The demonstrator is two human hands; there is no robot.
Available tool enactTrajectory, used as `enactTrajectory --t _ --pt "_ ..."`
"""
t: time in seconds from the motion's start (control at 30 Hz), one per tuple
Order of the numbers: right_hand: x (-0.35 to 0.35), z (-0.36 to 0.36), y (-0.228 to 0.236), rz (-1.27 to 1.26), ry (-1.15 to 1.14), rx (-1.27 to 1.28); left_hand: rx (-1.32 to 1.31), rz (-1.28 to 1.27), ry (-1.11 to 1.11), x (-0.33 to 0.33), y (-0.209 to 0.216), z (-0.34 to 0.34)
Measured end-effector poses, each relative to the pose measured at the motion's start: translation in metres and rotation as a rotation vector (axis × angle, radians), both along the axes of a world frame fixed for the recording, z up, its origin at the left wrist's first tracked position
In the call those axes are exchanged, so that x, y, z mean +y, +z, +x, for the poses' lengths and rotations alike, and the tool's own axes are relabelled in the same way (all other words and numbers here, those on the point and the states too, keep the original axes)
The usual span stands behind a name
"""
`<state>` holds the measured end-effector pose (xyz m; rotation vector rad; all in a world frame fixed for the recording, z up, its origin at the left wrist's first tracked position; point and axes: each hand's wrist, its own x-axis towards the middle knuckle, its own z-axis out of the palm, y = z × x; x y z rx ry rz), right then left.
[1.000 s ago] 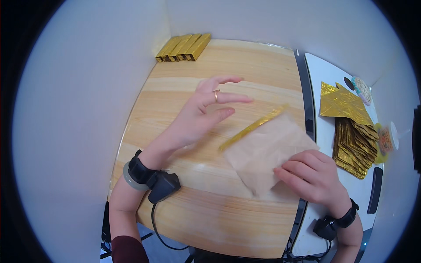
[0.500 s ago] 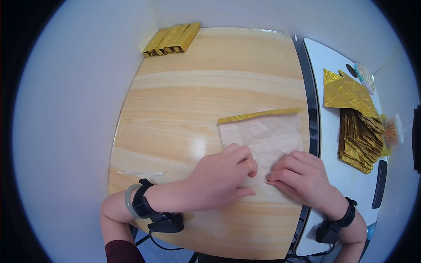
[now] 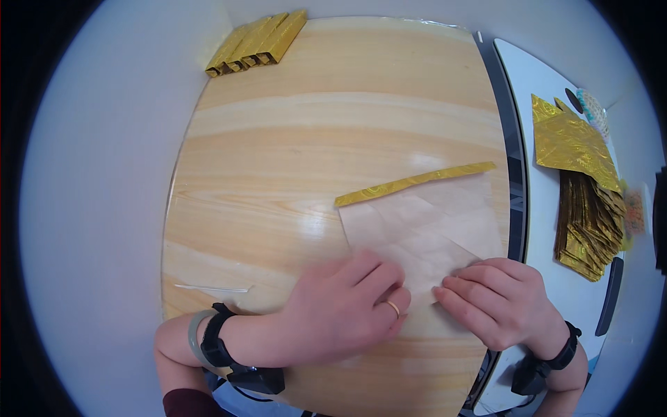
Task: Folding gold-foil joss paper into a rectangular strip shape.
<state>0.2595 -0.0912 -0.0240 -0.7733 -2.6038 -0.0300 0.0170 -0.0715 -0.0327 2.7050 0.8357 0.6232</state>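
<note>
A sheet of gold-backed paper [image 3: 417,222] lies pale side up on the wooden table, with a narrow gold fold along its far edge. Light creases cross its face. At the near left part of the sheet, my left hand [image 3: 347,306] is closed with curled fingers; its thumb is mostly hidden, and a ring shows on one finger. My right hand [image 3: 497,299] pinches the near right part of the sheet between thumb and fingers. The sheet's near edge is largely covered by both hands.
Several folded gold paper tubes [image 3: 257,45] stand together at the far left corner. On the white side table [image 3: 511,66] to the right lies a stack of gold paper [image 3: 583,208], near a tub [image 3: 636,212]. A thin white strip [image 3: 212,288] lies at the near left.
The view has shifted slightly. My left hand's thumb, stretched out before, is now tucked under as the fingers curl at the sheet. The sheet is tilted more, its right side farther away.
</note>
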Motion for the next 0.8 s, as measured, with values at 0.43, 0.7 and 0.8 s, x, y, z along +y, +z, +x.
enactTrajectory --t 0.43,0.7,0.8 --pt "0.005 0.0 -0.001 -0.387 -0.345 0.141 -0.131 -0.272 0.111 -0.002 0.001 -0.003" --pt "0.005 -0.001 0.005 -0.47 -0.418 0.123 -0.082 -0.256 0.099 0.002 0.003 -0.003" --pt "0.005 -0.003 0.003 -0.471 -0.429 0.134 -0.048 -0.219 0.074 0.002 -0.001 -0.004"
